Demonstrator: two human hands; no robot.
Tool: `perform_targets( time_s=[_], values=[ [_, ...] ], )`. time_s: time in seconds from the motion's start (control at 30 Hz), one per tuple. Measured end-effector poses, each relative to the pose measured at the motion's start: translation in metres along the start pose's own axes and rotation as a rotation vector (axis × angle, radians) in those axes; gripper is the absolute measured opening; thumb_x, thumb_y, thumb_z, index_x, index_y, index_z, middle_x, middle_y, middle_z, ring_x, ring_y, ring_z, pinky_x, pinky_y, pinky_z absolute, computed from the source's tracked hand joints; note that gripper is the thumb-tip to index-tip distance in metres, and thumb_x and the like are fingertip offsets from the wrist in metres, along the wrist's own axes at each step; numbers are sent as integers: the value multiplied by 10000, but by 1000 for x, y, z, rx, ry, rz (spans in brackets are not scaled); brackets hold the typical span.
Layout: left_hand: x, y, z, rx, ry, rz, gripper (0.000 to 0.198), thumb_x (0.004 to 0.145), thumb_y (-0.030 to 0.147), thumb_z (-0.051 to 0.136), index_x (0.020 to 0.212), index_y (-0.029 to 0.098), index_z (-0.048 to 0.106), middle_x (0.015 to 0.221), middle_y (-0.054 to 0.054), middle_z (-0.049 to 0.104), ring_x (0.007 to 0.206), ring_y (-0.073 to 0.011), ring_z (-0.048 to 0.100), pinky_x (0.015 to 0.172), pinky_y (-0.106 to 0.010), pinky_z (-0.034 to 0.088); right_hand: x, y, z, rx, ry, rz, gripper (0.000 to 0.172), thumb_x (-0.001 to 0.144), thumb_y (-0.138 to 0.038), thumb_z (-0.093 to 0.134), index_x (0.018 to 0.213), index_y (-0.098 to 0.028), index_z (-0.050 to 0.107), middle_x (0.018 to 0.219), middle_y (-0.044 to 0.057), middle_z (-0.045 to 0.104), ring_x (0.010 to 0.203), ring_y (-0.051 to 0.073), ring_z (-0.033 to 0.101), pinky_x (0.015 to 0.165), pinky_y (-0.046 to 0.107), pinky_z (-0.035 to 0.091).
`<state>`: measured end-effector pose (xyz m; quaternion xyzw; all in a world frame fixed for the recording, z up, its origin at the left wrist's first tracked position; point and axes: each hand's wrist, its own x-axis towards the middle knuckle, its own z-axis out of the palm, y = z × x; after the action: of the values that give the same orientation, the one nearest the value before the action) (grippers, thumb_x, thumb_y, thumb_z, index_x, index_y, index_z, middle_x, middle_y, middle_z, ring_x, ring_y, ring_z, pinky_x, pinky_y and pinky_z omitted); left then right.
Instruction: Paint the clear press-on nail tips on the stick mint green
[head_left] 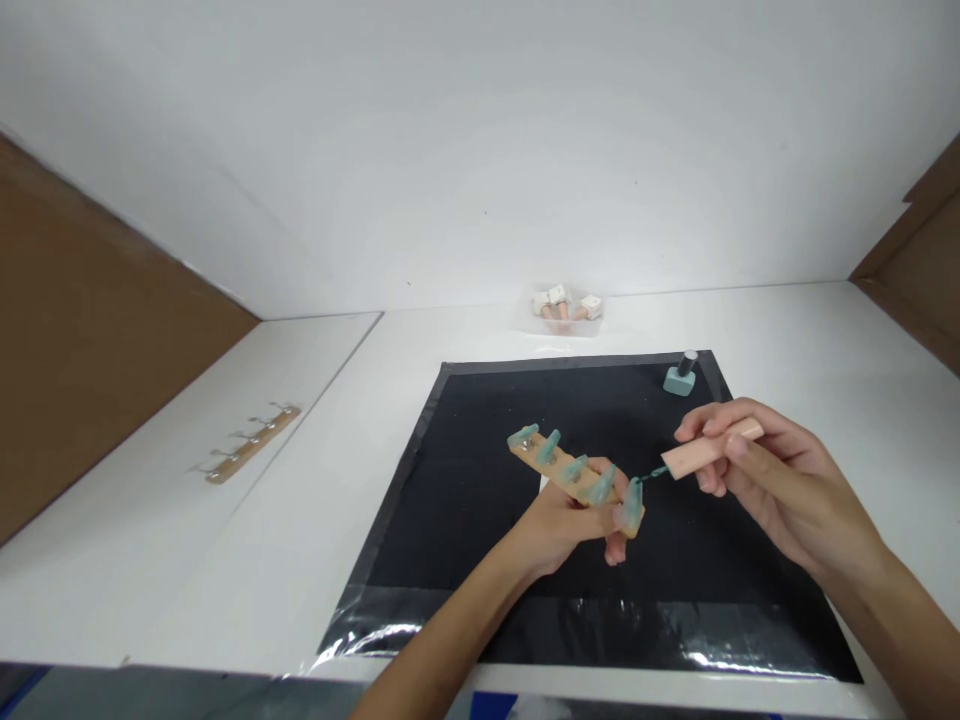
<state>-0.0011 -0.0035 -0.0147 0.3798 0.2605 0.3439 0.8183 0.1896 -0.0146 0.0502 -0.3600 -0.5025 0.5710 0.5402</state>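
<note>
My left hand [574, 525] is closed around a wooden strip [564, 482] held at a slant above the black mat. Along the strip several teal false nails [632, 505] stand on small metal holders. My right hand [780, 480] pinches a nail brush [705, 455] by its thick, peach-coloured handle. The thin dark-green brush tip reaches the upper end of the nail nearest to it, at the strip's right end; whether it touches is hard to tell. Behind my right hand, a teal nail polish bottle [679, 380] with a dark cap stands upright on the mat.
A black mat [450, 480] with clear plastic edging covers part of the white table [187, 570]. On the left lies another wooden strip [253, 445] with bare metal holders. A clear box [570, 325] at the back wall holds several white bottles with peach caps. Brown side panels bound the space.
</note>
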Motion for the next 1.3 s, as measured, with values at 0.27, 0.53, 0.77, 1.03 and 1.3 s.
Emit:
perform_targets(
  time_s=[0.27,0.53,0.77,1.03,1.3],
  values=[
    [0,5,4,69,16,-48,410,550,384,838,671,140,531,517,36,592,380,-73,535,389,-177,428,-13,3,10,-216,-113,-156,71,875,-275,615,908,-270,678,863,11,664,575,80,629,546,177,549],
    [0,7,7,143,32,-87,344,535,295,830,650,140,545,494,39,588,385,-74,535,408,-183,447,-10,3,10,-392,116,-238,55,868,-259,625,844,-254,675,802,-7,688,548,74,627,523,156,538],
    [0,9,9,163,36,-107,248,528,163,779,633,145,554,471,53,591,384,-73,536,415,-181,449,-10,3,11,-524,75,-277,24,826,-260,671,803,-257,676,736,-2,717,661,150,685,579,217,555],
    [-1,9,9,169,39,-108,294,522,208,808,632,141,543,466,46,587,378,-72,533,409,-178,447,-11,4,9,-524,33,-321,22,822,-278,674,826,-259,684,719,-2,680,631,143,631,533,235,503],
    [0,10,10,173,41,-124,341,501,249,829,633,143,533,468,50,585,372,-72,532,393,-173,436,-11,6,7,-528,30,-361,47,831,-296,664,831,-255,687,719,15,686,643,165,620,536,267,501]
  ],
)
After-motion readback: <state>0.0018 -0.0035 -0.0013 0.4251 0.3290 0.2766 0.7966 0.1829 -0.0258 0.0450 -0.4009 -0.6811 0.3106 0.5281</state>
